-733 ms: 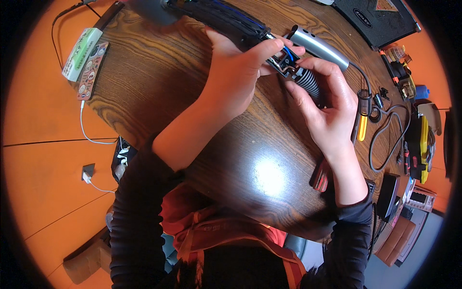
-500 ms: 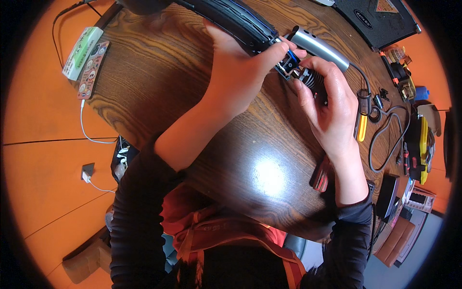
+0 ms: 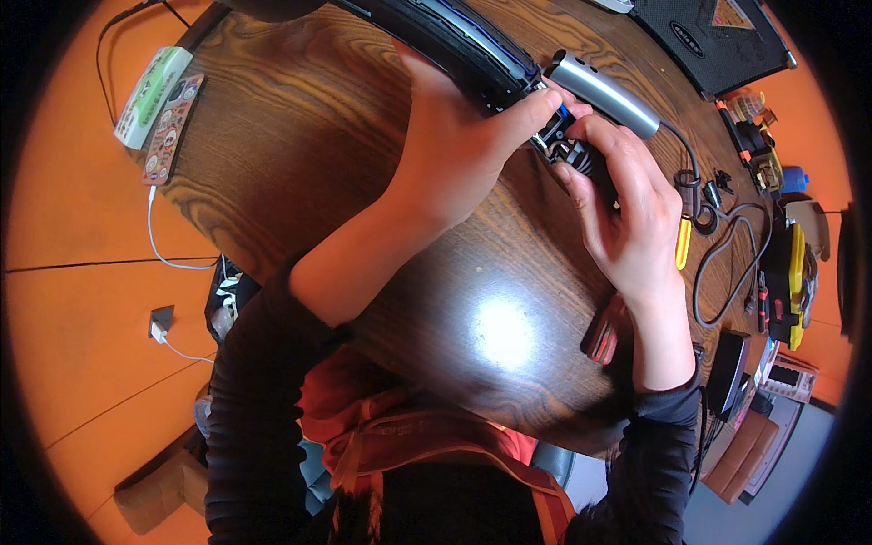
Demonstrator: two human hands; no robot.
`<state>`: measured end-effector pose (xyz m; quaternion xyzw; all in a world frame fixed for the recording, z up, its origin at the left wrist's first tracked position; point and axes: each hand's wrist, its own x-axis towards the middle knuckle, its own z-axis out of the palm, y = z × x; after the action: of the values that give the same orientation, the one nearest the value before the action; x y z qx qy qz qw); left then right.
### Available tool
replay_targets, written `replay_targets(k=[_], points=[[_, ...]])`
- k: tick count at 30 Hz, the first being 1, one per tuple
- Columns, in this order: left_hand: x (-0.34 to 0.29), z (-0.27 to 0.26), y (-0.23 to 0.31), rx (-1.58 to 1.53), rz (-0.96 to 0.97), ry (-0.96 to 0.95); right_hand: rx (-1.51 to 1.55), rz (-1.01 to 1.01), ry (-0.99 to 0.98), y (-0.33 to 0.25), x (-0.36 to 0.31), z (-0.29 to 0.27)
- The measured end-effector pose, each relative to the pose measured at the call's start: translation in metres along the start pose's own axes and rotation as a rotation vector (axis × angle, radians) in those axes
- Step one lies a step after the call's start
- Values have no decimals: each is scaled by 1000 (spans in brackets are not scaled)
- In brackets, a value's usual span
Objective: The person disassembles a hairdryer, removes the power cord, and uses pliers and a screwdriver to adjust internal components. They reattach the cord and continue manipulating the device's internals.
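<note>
One long black appliance [image 3: 463, 50] slants over the far part of the counter [image 3: 300, 118], and we see the left hand [image 3: 454, 150] with its fingers wrapped around it near the exposed end. There the right hand [image 3: 631, 200] pinches the dark ribbed cord guard [image 3: 582, 163] between thumb and fingers (partly hidden, we admit). Just beyond lies a silver tube [image 3: 607, 89]; nearer, a red-and-black handle [image 3: 602, 336].

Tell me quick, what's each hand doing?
Left hand: closed, holding the long black plastic-looking device.
Right hand: closed, pinching the dark ribbed round piece at that device's end.
</note>
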<state>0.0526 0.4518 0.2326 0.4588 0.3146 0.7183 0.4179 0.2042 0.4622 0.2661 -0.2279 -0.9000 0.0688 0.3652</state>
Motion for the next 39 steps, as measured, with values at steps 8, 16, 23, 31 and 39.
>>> replay_targets(k=[8,16,23,31,39], points=[[-4,2,0,-84,-103,18,82,68,-138,-2,2,-13],[-2,-1,4,-214,-239,20,169,38,-124,3,1,-12],[-5,8,3,-271,-253,-16,637,553,131,1,1,1],[-3,4,11,-141,-299,-238,1297,794,-116,-5,0,-2],[-1,2,8,-80,-315,-353,1199,812,-226,-7,-1,-8]])
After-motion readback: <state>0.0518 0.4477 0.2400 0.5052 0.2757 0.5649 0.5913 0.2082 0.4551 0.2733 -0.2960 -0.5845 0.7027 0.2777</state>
